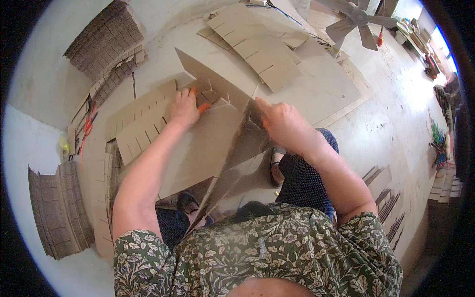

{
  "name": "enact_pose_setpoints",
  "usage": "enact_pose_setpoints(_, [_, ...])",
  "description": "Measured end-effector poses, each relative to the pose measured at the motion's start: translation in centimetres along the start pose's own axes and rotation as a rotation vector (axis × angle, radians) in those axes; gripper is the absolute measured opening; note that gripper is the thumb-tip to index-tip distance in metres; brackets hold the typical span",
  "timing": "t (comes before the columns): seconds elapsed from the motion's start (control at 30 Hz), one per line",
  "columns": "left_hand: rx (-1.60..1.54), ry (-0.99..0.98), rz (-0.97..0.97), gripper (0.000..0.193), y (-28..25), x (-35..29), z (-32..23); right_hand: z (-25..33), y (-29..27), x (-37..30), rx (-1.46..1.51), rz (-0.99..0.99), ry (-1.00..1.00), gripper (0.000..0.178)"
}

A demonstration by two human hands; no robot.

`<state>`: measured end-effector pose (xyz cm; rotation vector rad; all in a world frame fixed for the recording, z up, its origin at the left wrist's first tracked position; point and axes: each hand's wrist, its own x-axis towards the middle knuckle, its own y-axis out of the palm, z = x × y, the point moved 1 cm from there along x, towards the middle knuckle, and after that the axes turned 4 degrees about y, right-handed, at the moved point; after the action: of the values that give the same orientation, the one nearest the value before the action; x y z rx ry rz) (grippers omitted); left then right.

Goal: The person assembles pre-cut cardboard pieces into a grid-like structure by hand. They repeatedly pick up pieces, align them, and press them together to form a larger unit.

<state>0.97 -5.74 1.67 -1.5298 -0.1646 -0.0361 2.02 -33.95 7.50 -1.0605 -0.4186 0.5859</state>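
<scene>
Between my hands, a tall brown cardboard sheet (217,85) stands on edge, slanting from upper left to lower right. Smaller slotted cardboard pieces cross it near my left hand (184,109). That hand has its thumb and fingers closed on these divider pieces, with orange coverings on the fingertips. My right hand (289,127) grips the upright sheet at its right end, fingers closed and partly hidden behind the hand. Below them a broad cardboard panel (210,148) lies tilted toward my lap. Slotted cardboard strips (141,116) are spread beside my left forearm.
Flat slotted sheets (257,47) are stacked on the floor ahead. Bundles of assembled dividers (106,39) stand far left, others (62,210) nearer. A fan (358,19) stands at far right. More cardboard pieces (383,193) lie right of my knee (311,173).
</scene>
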Motion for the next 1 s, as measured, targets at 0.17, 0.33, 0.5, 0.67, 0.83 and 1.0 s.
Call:
enact_pose_setpoints(0.17, [0.105,0.006,0.131,0.062,1.6,0.2,0.6,1.1,-1.0,2.4,-0.025,0.129,-0.017,0.053])
enact_pose_setpoints(0.33, [0.188,0.133,0.225,0.033,1.6,0.6,1.2,0.9,0.5,3.5,-0.041,0.055,-0.095,0.031])
enact_pose_setpoints(0.5, [-0.134,-0.043,-0.048,0.021,0.6,0.9,3.6,-0.1,0.2,2.2,0.102,-0.022,-0.095,0.013])
enact_pose_setpoints(0.67, [-0.439,-0.06,-0.155,0.016,-2.0,1.1,5.9,1.5,-1.0,0.6,0.182,-0.06,-0.093,0.012])
enact_pose_setpoints(0.83, [-0.761,0.004,-0.013,0.016,-3.7,-0.4,2.7,2.1,-0.3,1.4,0.121,-0.061,-0.136,0.011])
enact_pose_setpoints(1.0, [-0.998,0.03,0.103,0.018,-4.3,-2.1,1.5,2.1,0.4,1.7,0.125,-0.009,-0.123,0.011])
